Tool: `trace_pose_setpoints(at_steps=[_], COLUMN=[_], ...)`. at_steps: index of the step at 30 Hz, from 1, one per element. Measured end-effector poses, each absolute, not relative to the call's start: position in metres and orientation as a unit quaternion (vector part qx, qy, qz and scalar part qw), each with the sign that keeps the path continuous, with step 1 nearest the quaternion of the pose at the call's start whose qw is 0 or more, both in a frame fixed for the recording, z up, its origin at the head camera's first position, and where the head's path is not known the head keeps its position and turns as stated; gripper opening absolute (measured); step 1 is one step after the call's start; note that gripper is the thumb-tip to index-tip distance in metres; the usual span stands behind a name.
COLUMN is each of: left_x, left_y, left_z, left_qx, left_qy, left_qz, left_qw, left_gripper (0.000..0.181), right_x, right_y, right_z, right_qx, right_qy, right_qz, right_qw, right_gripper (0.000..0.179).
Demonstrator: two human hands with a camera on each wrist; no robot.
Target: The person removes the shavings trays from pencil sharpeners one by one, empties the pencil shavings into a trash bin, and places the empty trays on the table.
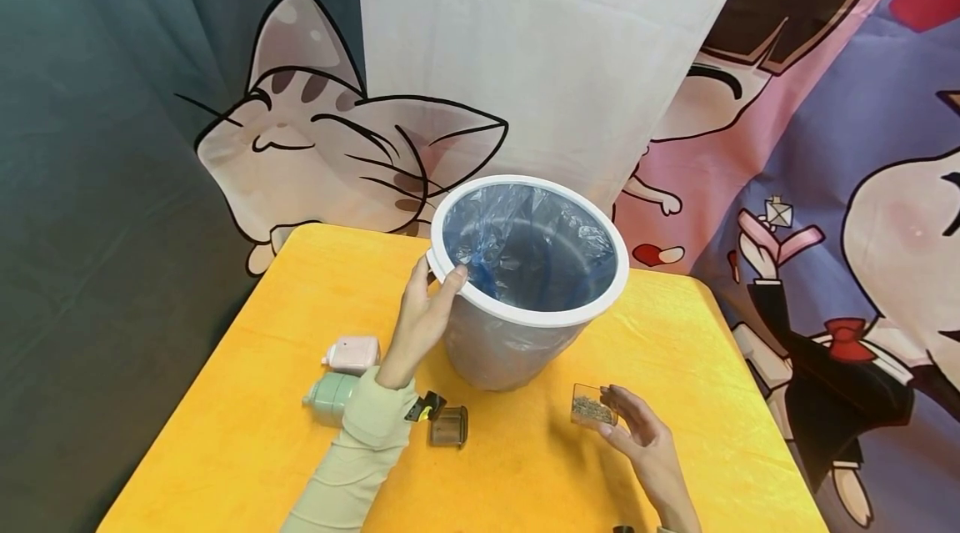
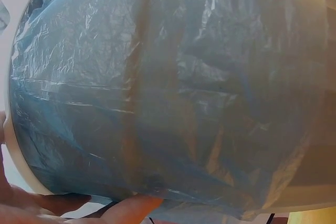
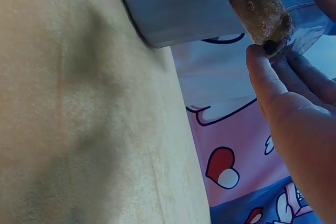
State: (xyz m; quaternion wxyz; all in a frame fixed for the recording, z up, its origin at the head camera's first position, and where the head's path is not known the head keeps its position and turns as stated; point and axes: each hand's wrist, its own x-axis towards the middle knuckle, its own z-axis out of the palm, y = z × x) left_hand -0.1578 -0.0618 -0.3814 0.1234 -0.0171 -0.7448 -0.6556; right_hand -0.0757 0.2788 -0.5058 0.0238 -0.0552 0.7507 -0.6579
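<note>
A pale bin (image 1: 517, 341) with a white rim and a translucent bag lining it stands on the yellow table. My left hand (image 1: 429, 308) grips the rim at its left side, thumb on top; the left wrist view shows fingers (image 2: 121, 211) along the bin's bagged wall. To the right of the bin, my right hand (image 1: 637, 433) holds a small clear plastic box (image 1: 592, 406) by its side, between thumb and fingers. Fine grey-brown bits (image 3: 260, 3) lie in it. Below my left wrist, a brown translucent container (image 1: 447, 426) lies on the table.
A pink bottle (image 1: 356, 354) and a green bottle (image 1: 332, 398) lie at the table's left, next to my left forearm. The yellow table (image 1: 517, 466) ends close behind the bin, where a curtain with cartoon figures (image 1: 330, 141) hangs.
</note>
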Motion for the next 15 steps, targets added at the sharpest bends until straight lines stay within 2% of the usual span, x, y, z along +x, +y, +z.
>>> trace_pose_setpoints(at_steps=[15], left_x=[-0.1583], left_y=[-0.0616], left_z=[-0.382], left_qx=[-0.025], left_qy=[-0.739], left_qz=[-0.661], left_qw=[0.13], left_gripper=[0.064], right_x=[-0.0775], right_y=[0.2853], right_z=[-0.5004], right_qx=[-0.056], right_qy=[0.758], right_qz=[-0.65], right_qw=[0.02], right_gripper=[0.054])
